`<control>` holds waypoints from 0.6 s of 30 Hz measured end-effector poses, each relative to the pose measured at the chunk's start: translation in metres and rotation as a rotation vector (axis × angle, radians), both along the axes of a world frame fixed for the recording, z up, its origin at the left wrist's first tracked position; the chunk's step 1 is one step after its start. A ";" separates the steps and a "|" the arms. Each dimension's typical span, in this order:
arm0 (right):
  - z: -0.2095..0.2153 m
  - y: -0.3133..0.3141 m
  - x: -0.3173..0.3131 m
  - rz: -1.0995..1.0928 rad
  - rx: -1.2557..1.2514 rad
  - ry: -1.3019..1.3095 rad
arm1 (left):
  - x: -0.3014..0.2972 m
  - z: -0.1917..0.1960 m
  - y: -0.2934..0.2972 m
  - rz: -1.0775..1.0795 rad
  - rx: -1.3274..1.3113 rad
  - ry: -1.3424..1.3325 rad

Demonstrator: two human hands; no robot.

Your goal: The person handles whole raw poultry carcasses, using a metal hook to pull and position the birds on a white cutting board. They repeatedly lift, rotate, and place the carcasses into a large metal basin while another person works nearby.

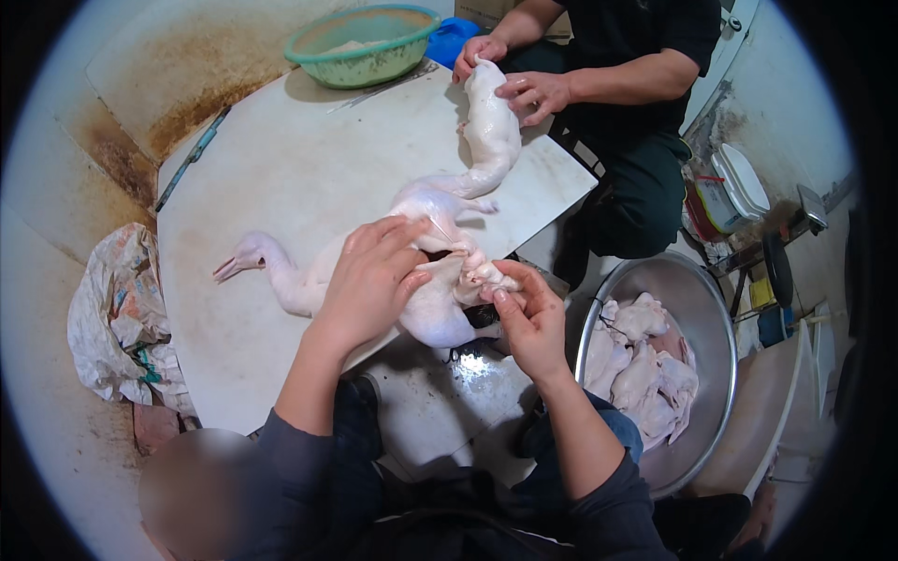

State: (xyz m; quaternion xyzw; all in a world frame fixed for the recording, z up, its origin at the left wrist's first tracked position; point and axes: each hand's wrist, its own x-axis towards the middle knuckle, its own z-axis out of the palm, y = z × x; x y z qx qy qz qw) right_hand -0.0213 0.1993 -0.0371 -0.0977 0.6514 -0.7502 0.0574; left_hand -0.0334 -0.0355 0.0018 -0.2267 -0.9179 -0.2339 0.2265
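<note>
Fingers (510,297) on the right hand (529,323) are pinched narrow on a little bit of skin or leg end at the back of the plucked bird (426,299), while the left hand (372,280) lies spread flat over the body, pressing it down so it doesn't slide. So left is open and bracing, right is closed on the bird.

The bird lies across the near right corner of the white table (281,168), neck and head (234,265) stretched off to the left, rear end hanging just past the edge. Looks like that's on purpose, so the right hand can work from the side without the tabletop in the way.

Room's tight on the right: a big steel basin (697,290) with more plucked birds sits just beside the right forearm, lower than the table. Across the table another person has both hands on a second bird (491,126), well apart from mine. Green bowl (365,45) is at the far edge, and a crumpled sack (117,309) lies on the floor off the left side. Plenty of bare table in the middle.
</note>
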 end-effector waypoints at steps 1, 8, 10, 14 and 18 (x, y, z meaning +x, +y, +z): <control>-0.001 0.000 0.000 0.001 -0.016 -0.005 | -0.001 0.000 -0.001 0.007 -0.030 0.024; -0.007 0.005 -0.002 0.081 -0.042 -0.029 | -0.012 -0.017 -0.010 0.052 0.113 -0.114; -0.007 0.007 -0.003 0.090 -0.071 -0.057 | -0.012 -0.013 -0.012 0.021 0.149 -0.134; -0.010 0.005 -0.001 0.082 -0.146 -0.087 | -0.002 -0.003 -0.003 -0.023 -0.081 0.013; -0.012 0.003 0.002 0.139 0.002 0.050 | -0.009 -0.015 0.001 0.068 -0.040 0.072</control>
